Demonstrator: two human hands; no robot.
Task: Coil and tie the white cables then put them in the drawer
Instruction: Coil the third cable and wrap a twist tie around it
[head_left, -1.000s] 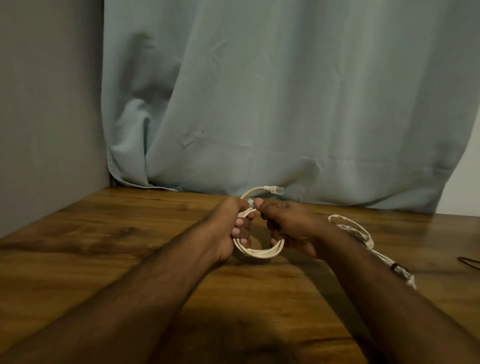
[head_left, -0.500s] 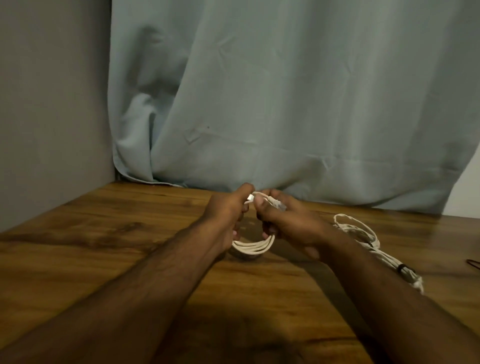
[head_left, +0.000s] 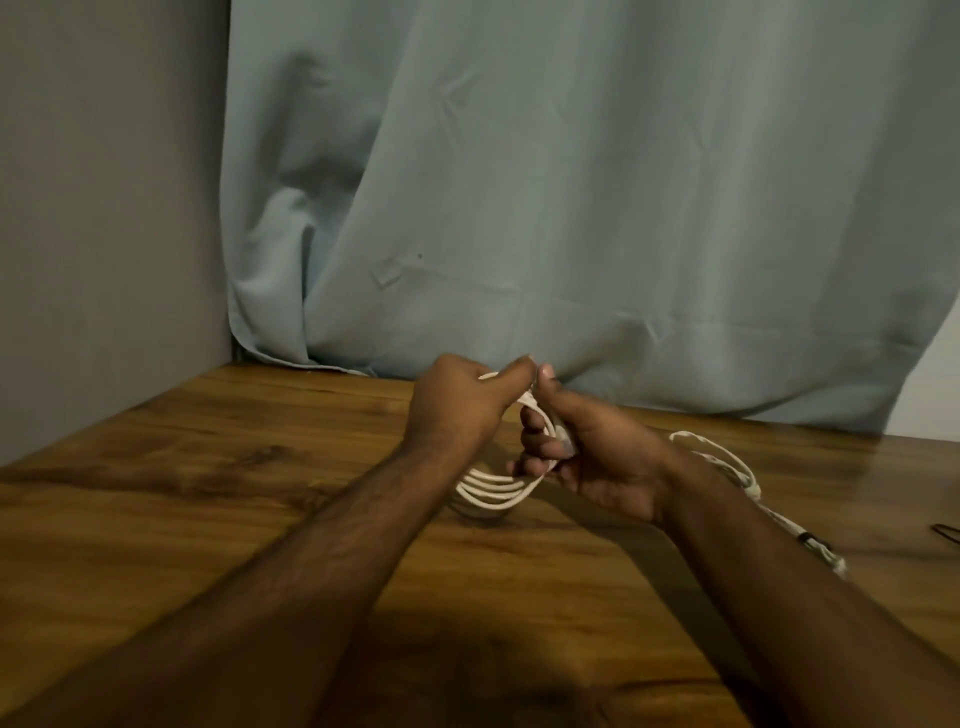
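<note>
A coiled white cable hangs in several loops between my hands, just above the wooden table. My left hand grips the top of the coil with its thumb pressed over it. My right hand curls its fingers round the coil's right side and pinches the cable end near the top. A second white cable lies loosely coiled on the table behind my right forearm, with a dark band near its tail. No drawer is in view.
A pale blue curtain hangs behind the table's far edge. A grey wall closes the left side. A thin dark wire shows at the right edge of the table.
The plug end that stuck up above the coil has been folded down into my hands. Both hands have lifted a little with the coil, which now hangs lower below them.
</note>
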